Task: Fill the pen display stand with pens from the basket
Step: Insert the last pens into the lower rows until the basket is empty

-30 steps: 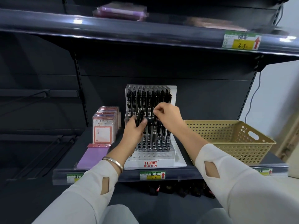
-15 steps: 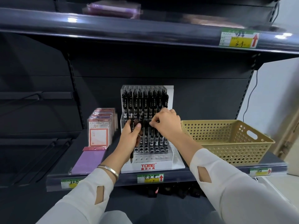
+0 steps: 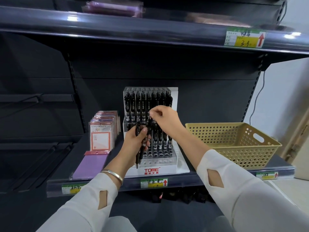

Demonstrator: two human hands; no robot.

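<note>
1 pen display stand [image 3: 151, 170] stands just left of 1 tan basket [image 3: 234, 143]. The left hand [image 3: 135, 141] grips 2 black pens [image 3: 139, 156] in front of the stand, and the right hand [image 3: 166, 118] pinches the top of 1 of them. Since 0.5 s ago the right hand has risen from the middle row. The stand's base reads "TOME" and the card packs [image 3: 100, 136] read "UNIVERSITY".

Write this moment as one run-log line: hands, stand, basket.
left hand: grips spare pens | right hand: pinches top of one pen | stand: front holes unfilled | basket: right of stand
</note>
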